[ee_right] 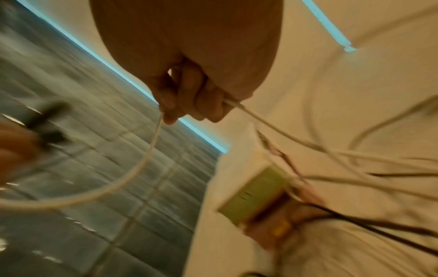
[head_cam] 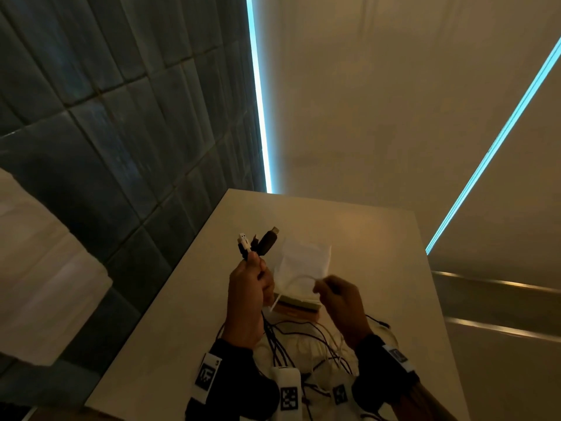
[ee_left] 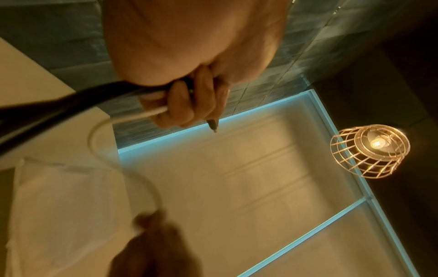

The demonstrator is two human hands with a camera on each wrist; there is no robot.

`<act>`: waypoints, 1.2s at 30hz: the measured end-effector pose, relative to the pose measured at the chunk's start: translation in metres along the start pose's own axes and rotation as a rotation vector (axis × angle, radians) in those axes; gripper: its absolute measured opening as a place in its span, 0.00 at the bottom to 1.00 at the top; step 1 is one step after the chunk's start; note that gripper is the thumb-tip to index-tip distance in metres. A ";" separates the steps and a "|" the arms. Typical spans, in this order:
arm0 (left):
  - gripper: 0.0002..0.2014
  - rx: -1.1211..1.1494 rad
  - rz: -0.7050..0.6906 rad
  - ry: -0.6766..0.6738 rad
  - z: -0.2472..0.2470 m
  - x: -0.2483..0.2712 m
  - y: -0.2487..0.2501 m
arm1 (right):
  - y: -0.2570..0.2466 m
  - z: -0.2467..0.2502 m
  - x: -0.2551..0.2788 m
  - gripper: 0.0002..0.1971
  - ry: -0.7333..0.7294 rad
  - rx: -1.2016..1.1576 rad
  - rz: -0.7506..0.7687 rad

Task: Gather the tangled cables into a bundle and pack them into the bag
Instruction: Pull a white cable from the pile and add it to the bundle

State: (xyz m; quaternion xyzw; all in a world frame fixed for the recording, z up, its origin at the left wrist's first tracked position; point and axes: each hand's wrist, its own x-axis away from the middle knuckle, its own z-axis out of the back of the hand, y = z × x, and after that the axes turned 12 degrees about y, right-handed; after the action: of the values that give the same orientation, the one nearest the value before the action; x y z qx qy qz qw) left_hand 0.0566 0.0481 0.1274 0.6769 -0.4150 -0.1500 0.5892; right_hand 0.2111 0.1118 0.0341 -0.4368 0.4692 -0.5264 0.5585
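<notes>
Your left hand (head_cam: 247,287) is raised above the tabletop (head_cam: 364,238), fingers curled round a bunch of cable ends; the plugs stand up out of the top of the fist: one white plug (head_cam: 244,240), one long dark plug (head_cam: 267,242) with a metal tip, and a further dark plug just beside the white one. From the left wrist view the same fist closes on dark leads and a white cable (ee_left: 151,113), with a dark tip showing past the fingers (ee_left: 187,105). Your right hand (head_cam: 341,302) is held near the left, at about the same height, thumb and fingers pinching that white cable, which arcs across between the two hands; in the right wrist view it enters and leaves the pinch on both sides of the fingers (ee_right: 189,101). The remaining cables (head_cam: 303,335), black and white, hang from your left hand and lie in a loose tangle on the tabletop between your wrists. The bag (head_cam: 303,259), white and translucent, lies on the tabletop just behind both hands, and whether its mouth is open cannot be told. A small box (head_cam: 299,306), green and brown on its sides, sits on the tabletop beneath your hands, at the near edge of the bag, with cables running past it. Marker-printed bands (head_cam: 208,375) are strapped to both wrists. A dark tiled wall (head_cam: 121,117) stands to the left, a lit blue strip (head_cam: 259,95) along its edge. A wire-caged lamp (ee_left: 371,150) glows overhead in the left wrist view.
</notes>
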 end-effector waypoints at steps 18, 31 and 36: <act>0.19 0.368 0.091 -0.259 -0.007 0.008 0.017 | -0.006 0.008 0.027 0.12 -0.430 -0.309 -0.104; 0.19 0.242 0.075 -0.257 -0.001 0.009 0.020 | 0.068 0.007 0.020 0.15 -0.259 0.024 -0.062; 0.19 0.259 0.071 -0.229 0.001 0.007 0.023 | 0.077 0.012 0.023 0.23 -0.245 0.139 -0.049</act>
State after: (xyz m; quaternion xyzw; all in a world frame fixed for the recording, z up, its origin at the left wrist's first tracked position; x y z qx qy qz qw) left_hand 0.0508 0.0430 0.1506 0.7104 -0.5191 -0.1505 0.4507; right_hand 0.2369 0.0942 -0.0409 -0.4692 0.3492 -0.5140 0.6275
